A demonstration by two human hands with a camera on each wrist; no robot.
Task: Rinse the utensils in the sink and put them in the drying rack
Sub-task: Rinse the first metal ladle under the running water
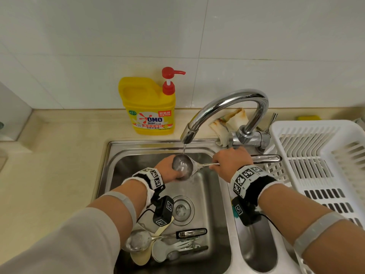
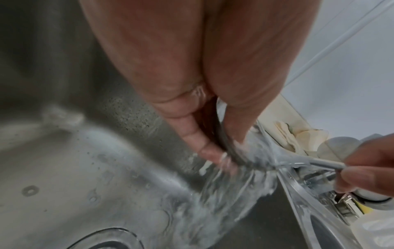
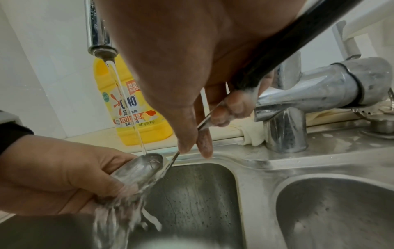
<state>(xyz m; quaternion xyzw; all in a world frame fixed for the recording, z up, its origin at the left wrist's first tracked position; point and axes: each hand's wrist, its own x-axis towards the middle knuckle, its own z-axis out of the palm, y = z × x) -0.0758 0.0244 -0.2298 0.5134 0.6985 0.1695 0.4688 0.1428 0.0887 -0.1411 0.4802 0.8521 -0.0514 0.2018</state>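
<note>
Steel catches the stream: a long ladle (image 1: pixel 182 166) lies between the two hands over the sink (image 1: pixel 114 155), its bowl directly beneath the tap (image 1: pixel 187 135) and its handle running off to the person's right. The left hand (image 1: pixel 168 171) cups the bowl from below and behind, fingers (image 2: pixel 204 144) curled round its underside with the thumb against the rim, water sheeting off it into the basin. The right hand (image 1: pixel 232 160) is closed on the handle at about mid-length, thumb and forefinger pinching the thin neck on the bowl side, while the dark grip end (image 1: pixel 266 158) sticks out past the knuckles on the far side.

The ladle's long axis therefore runs roughly level from left hand to right hand, bowl facing up, handle tip pointing at the white drying rack (image 1: pixel 316 135). That tip nearly reaches the rack's near wall, which stands just beyond the right hand and well apart from the left. By that layout the right hand is the natural carrier: once the left lets go of the bowl, a move along the ladle's own axis would bring it over the rack, though the bowl would likely need tipping first to shed water.

Below both wrists, towards the person, more utensils (image 1: pixel 167 244) lie heaped in the basin, not yet rinsed as far as can be judged.
</note>
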